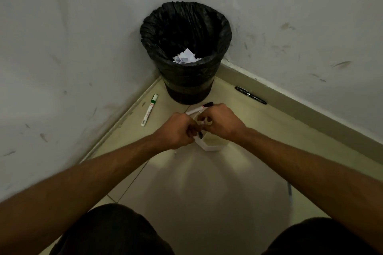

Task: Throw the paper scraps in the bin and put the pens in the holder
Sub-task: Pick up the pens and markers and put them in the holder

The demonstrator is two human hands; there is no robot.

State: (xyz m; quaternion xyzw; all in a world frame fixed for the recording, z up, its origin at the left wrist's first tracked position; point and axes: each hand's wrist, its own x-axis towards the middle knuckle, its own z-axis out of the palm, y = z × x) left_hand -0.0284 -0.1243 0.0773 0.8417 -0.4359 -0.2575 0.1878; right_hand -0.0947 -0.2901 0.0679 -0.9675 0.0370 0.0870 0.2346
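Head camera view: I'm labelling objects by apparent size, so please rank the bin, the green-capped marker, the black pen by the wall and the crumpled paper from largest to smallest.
1. Bin, by far.
2. Green-capped marker and black pen: similar length, too close to rank.
3. Crumpled paper, though the bin's rim hides part of it.

left hand [178,130]: curled grip | right hand [222,123]: curled grip | knuckles near-touching

Black liner [185,33] over the bin, white crumpled paper [186,57] inside. White marker with green band and cap [149,109] on pale beige floor tiles [207,182]. Glossy black pen [250,95] by the skirting. White holder [209,145]. White marker with dark cap [200,108] in hand. Scuffed grey-white walls [83,27].
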